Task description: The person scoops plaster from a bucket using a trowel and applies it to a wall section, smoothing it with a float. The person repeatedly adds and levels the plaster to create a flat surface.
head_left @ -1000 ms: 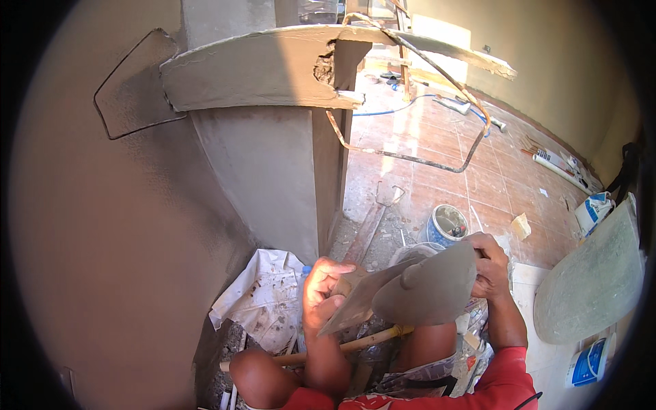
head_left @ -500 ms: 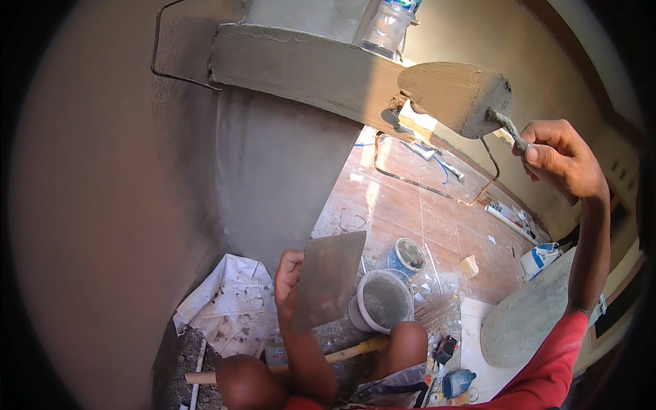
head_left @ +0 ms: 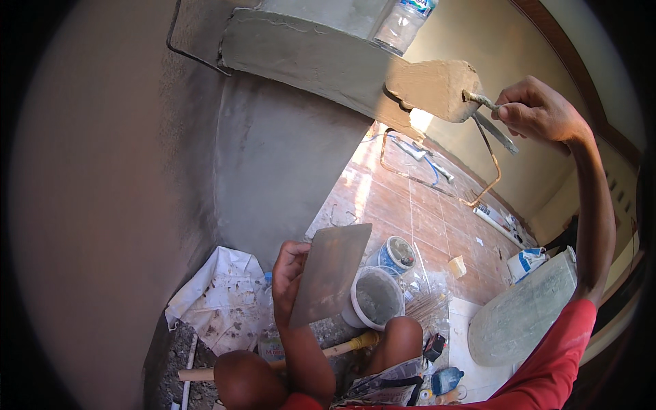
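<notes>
My right hand [head_left: 543,115] is closed round the twisted metal handle of a trowel [head_left: 434,90]. Its broad blade, coated with mortar, lies at the right end of the front face of a plastered ledge [head_left: 307,58], in the sunlit part. Lower down, my left hand [head_left: 290,270] grips the left edge of a thin, flat rectangular metal plate [head_left: 331,277], held tilted in front of my knees. Under the ledge runs a smooth grey plastered wall [head_left: 280,157]. A bent metal rod [head_left: 437,191] hangs below the trowel.
A bucket of grey mortar [head_left: 378,297] stands between my knees, a smaller blue-white bucket [head_left: 396,254] behind it. A clear plastic bottle [head_left: 404,26] stands on the ledge. Also around me are a dirty white sack [head_left: 222,287], a wooden-handled tool [head_left: 342,347] and a large grey drum [head_left: 523,311].
My right hand has brought the trowel leftward along the ledge, its blade now flatter to the face. The left hand keeps the plate in nearly the same place. The view has shifted slightly.
</notes>
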`<state>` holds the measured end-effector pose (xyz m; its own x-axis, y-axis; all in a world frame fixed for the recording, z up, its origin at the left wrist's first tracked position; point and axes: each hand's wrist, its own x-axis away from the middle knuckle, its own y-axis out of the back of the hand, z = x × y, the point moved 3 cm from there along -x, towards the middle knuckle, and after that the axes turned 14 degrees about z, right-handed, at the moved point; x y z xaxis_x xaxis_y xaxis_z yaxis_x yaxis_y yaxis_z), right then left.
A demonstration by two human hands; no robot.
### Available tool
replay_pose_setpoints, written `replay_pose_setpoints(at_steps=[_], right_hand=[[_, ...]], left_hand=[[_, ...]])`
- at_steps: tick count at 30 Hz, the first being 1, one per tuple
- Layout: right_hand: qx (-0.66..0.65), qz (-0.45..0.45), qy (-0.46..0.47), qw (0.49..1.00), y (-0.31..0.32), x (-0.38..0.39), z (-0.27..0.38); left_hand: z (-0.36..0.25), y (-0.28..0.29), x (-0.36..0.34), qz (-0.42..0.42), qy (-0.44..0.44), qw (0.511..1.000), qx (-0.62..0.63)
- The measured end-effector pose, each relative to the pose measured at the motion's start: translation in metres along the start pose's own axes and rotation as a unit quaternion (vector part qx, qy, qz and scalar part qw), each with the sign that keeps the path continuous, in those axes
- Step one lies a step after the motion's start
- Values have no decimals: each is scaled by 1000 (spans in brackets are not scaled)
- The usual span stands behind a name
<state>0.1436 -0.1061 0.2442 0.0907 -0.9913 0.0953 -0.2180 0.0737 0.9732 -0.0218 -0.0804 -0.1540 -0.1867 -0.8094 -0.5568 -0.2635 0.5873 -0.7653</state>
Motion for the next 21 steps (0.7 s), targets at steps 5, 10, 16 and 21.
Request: replay_pose_setpoints(at_steps=[5,10,16,21], right_hand=[[7,-28,-20,999,-1,0,7],[74,-62,-34,995,1,-1,12],[85,-105,-37,990,20,5,6],[96,-167,-47,980,39,20,-9]], left_hand=[[9,6,2,47,5,999,3],[10,7,2,55,22,998,-15],[13,8,0,58,32,998,-22],[13,10,0,60,47,997,-21]])
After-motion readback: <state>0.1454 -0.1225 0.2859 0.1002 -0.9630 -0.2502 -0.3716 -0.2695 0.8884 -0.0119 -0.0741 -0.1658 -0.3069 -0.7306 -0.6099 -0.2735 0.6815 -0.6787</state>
